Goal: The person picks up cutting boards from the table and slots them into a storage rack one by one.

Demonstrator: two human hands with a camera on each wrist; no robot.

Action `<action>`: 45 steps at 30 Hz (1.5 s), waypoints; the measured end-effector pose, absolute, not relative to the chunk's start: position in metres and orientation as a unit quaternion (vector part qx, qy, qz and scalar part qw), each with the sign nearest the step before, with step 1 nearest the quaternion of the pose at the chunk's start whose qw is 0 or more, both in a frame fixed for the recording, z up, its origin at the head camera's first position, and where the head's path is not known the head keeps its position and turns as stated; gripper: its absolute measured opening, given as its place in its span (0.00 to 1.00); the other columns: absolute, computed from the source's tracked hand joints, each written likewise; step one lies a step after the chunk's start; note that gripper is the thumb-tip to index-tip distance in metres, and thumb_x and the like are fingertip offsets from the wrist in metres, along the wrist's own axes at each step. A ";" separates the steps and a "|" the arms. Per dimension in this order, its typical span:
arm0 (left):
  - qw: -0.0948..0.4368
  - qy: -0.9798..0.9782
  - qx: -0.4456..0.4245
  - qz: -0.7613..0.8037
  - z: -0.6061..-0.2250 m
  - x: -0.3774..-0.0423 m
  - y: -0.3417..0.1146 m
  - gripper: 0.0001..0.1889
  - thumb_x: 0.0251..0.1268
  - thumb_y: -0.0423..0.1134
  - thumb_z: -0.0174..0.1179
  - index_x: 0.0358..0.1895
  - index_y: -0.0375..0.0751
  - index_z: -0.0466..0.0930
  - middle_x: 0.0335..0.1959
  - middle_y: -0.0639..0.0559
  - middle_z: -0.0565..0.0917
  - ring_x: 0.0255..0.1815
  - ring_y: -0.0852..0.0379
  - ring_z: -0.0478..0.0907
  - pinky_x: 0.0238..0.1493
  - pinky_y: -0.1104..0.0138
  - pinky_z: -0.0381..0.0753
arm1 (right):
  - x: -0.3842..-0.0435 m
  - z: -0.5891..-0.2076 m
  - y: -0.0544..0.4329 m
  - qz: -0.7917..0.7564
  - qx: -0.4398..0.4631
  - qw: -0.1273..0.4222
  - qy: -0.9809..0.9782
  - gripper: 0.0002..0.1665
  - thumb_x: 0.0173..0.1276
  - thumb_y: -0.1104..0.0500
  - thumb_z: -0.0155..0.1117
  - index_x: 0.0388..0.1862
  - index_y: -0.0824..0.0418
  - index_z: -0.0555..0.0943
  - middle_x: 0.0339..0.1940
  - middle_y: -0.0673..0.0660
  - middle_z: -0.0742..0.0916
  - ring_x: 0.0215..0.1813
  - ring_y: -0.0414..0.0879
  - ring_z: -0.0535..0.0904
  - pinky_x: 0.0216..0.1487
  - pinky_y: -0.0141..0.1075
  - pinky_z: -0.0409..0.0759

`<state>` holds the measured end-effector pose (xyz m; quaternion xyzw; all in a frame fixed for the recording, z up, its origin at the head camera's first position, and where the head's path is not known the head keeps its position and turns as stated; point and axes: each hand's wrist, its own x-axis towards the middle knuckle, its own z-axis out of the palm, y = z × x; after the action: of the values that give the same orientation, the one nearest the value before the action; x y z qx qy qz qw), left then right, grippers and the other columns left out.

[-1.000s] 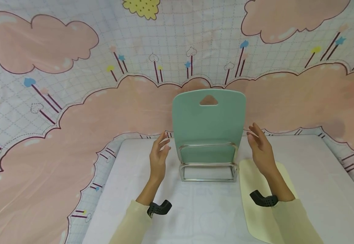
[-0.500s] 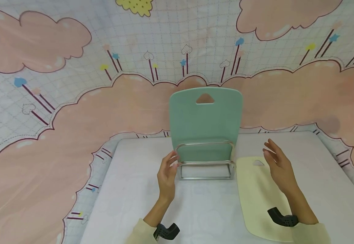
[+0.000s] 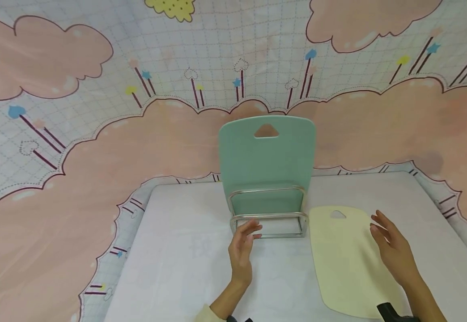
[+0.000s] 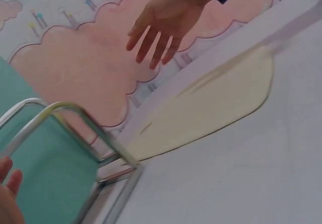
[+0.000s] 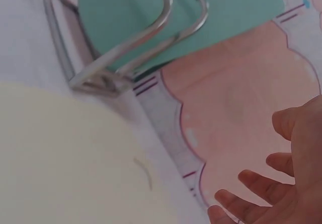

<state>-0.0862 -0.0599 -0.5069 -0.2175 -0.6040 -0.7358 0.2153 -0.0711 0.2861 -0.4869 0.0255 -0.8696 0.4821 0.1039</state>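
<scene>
A green cutting board (image 3: pixel 267 161) with a handle hole stands upright in a metal wire rack (image 3: pixel 269 216) at the back middle of the table. To its right a pale yellow cutting board (image 3: pixel 344 259) lies flat, its handle hole toward the back. My left hand (image 3: pixel 241 255) is in front of the rack, fingers relaxed and holding nothing; its fingertips overlap the rack's lower front in the head view. My right hand (image 3: pixel 396 250) hovers at the yellow board's right edge, its fingers (image 5: pixel 251 196) spread loosely with nothing in them.
A white table (image 3: pixel 169 268) bears the rack and boards. Behind it hangs a patterned cloth (image 3: pixel 177 138) with pink clouds, close to the table's back edge.
Both hands have drawn back toward me and shifted right, away from the sides of the green board. The rack and both boards stay where they were.
</scene>
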 end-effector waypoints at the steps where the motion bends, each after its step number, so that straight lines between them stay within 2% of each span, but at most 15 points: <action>1: 0.204 -0.604 -0.219 -0.739 -0.510 -0.085 -0.055 0.18 0.68 0.23 0.37 0.58 0.23 0.68 0.54 0.32 0.75 0.52 0.33 0.73 0.48 0.52 0.78 | -0.069 -0.490 0.289 0.480 0.018 0.096 -0.872 0.34 0.78 0.55 0.47 0.78 0.56 0.50 0.70 0.59 0.68 0.55 0.16 0.61 0.47 0.12 0.62; 4: 0.160 -0.604 -0.207 -0.753 -0.517 -0.079 -0.040 0.18 0.68 0.24 0.40 0.59 0.25 0.69 0.54 0.34 0.75 0.52 0.31 0.73 0.49 0.54 0.77 | -0.062 -0.500 0.297 0.462 -0.006 0.072 -0.884 0.35 0.78 0.52 0.45 0.78 0.57 0.49 0.70 0.63 0.67 0.53 0.16 0.59 0.44 0.11 0.62; 8: 0.083 -0.603 -0.166 -0.776 -0.526 -0.071 -0.019 0.18 0.69 0.27 0.44 0.59 0.29 0.71 0.57 0.39 0.75 0.56 0.32 0.71 0.54 0.58 0.75 | -0.056 -0.511 0.304 0.441 -0.030 0.034 -0.896 0.35 0.79 0.48 0.42 0.78 0.59 0.48 0.70 0.70 0.66 0.64 0.33 0.64 0.40 0.10 0.61; 11: 0.042 -0.617 -0.151 -0.771 -0.532 -0.068 -0.004 0.18 0.70 0.28 0.45 0.60 0.29 0.71 0.58 0.38 0.75 0.58 0.35 0.71 0.57 0.60 0.74 | -0.054 -0.517 0.307 0.438 -0.042 0.016 -0.898 0.36 0.79 0.47 0.41 0.77 0.62 0.49 0.70 0.71 0.65 0.67 0.59 0.64 0.39 0.12 0.63; 16: 0.013 -0.647 -0.157 -0.746 -0.539 -0.066 0.015 0.18 0.71 0.29 0.48 0.61 0.26 0.68 0.59 0.32 0.72 0.59 0.37 0.71 0.57 0.62 0.73 | -0.053 -0.525 0.313 0.432 -0.071 0.004 -0.899 0.36 0.79 0.46 0.41 0.76 0.65 0.49 0.70 0.74 0.63 0.63 0.71 0.63 0.44 0.28 0.75; 22: -0.040 -0.643 -0.101 -0.758 -0.541 -0.070 0.027 0.21 0.71 0.32 0.50 0.63 0.25 0.66 0.62 0.33 0.70 0.61 0.37 0.69 0.58 0.66 0.71 | -0.053 -0.530 0.318 0.425 -0.086 0.012 -0.901 0.36 0.78 0.46 0.41 0.76 0.64 0.52 0.70 0.73 0.64 0.64 0.69 0.64 0.35 0.15 0.64; 23: -0.053 -0.642 -0.085 -0.761 -0.541 -0.071 0.029 0.22 0.71 0.34 0.50 0.64 0.25 0.66 0.63 0.34 0.70 0.61 0.37 0.68 0.58 0.67 0.70 | -0.053 -0.530 0.319 0.428 -0.086 0.012 -0.900 0.36 0.78 0.46 0.42 0.76 0.64 0.52 0.70 0.72 0.63 0.66 0.59 0.66 0.35 0.15 0.64; 25: -0.072 -0.637 -0.057 -0.765 -0.541 -0.072 0.034 0.23 0.70 0.35 0.51 0.64 0.26 0.65 0.63 0.35 0.69 0.61 0.38 0.68 0.58 0.67 0.69 | -0.054 -0.531 0.319 0.429 -0.089 0.004 -0.899 0.37 0.78 0.45 0.42 0.76 0.64 0.51 0.71 0.72 0.63 0.64 0.64 0.67 0.34 0.17 0.65; 28: -0.085 -0.641 -0.016 -0.763 -0.540 -0.072 0.043 0.25 0.68 0.36 0.53 0.64 0.25 0.66 0.62 0.36 0.71 0.58 0.43 0.71 0.56 0.64 0.70 | -0.055 -0.531 0.321 0.441 -0.098 -0.011 -0.892 0.38 0.78 0.45 0.41 0.76 0.65 0.50 0.71 0.72 0.61 0.64 0.65 0.67 0.44 0.34 0.77; 30: -0.091 -0.647 0.009 -0.757 -0.539 -0.073 0.048 0.26 0.65 0.35 0.55 0.64 0.26 0.66 0.59 0.37 0.73 0.55 0.47 0.73 0.55 0.62 0.72 | -0.056 -0.531 0.322 0.444 -0.104 -0.020 -0.890 0.38 0.78 0.44 0.41 0.76 0.65 0.49 0.71 0.73 0.61 0.60 0.58 0.73 0.43 0.39 0.78; 32: -0.094 -0.652 0.037 -0.751 -0.538 -0.074 0.054 0.26 0.63 0.35 0.56 0.63 0.26 0.67 0.57 0.39 0.74 0.51 0.51 0.74 0.54 0.60 0.73 | -0.056 -0.531 0.323 0.453 -0.103 -0.018 -0.885 0.39 0.78 0.44 0.41 0.76 0.66 0.50 0.70 0.74 0.62 0.53 0.37 0.76 0.42 0.40 0.79; 35: -0.098 -0.651 0.063 -0.750 -0.537 -0.076 0.061 0.26 0.61 0.34 0.58 0.62 0.25 0.68 0.54 0.39 0.75 0.50 0.50 0.75 0.52 0.59 0.74 | -0.058 -0.532 0.325 0.464 -0.093 -0.001 -0.881 0.38 0.77 0.47 0.44 0.75 0.68 0.51 0.67 0.77 0.63 0.40 0.14 0.64 0.34 0.22 0.73; 37: -0.097 -0.644 0.077 -0.755 -0.538 -0.078 0.065 0.26 0.61 0.33 0.58 0.61 0.23 0.68 0.52 0.38 0.76 0.51 0.48 0.75 0.52 0.57 0.75 | -0.060 -0.532 0.326 0.474 -0.086 0.002 -0.876 0.38 0.78 0.48 0.45 0.74 0.71 0.51 0.66 0.80 0.63 0.39 0.13 0.64 0.34 0.18 0.72; 41: -0.098 -0.612 0.101 -0.778 -0.539 -0.081 0.071 0.26 0.60 0.32 0.57 0.60 0.20 0.67 0.49 0.38 0.76 0.50 0.48 0.75 0.51 0.54 0.76 | -0.067 -0.530 0.326 0.488 -0.082 -0.058 -0.867 0.42 0.78 0.45 0.42 0.75 0.72 0.44 0.66 0.82 0.61 0.54 0.39 0.75 0.53 0.39 0.76; 45: -0.101 -0.578 0.141 -0.798 -0.539 -0.082 0.075 0.27 0.60 0.32 0.58 0.59 0.18 0.66 0.43 0.42 0.78 0.45 0.48 0.77 0.50 0.53 0.76 | -0.077 -0.525 0.325 0.522 -0.101 -0.140 -0.835 0.49 0.76 0.37 0.39 0.75 0.66 0.31 0.70 0.82 0.51 0.67 0.79 0.46 0.58 0.71 0.53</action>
<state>-0.0821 0.0751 -0.5385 0.1412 -0.5777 -0.7976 -0.1009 -0.0770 0.3252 -0.5249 -0.1007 -0.8355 0.5219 -0.1395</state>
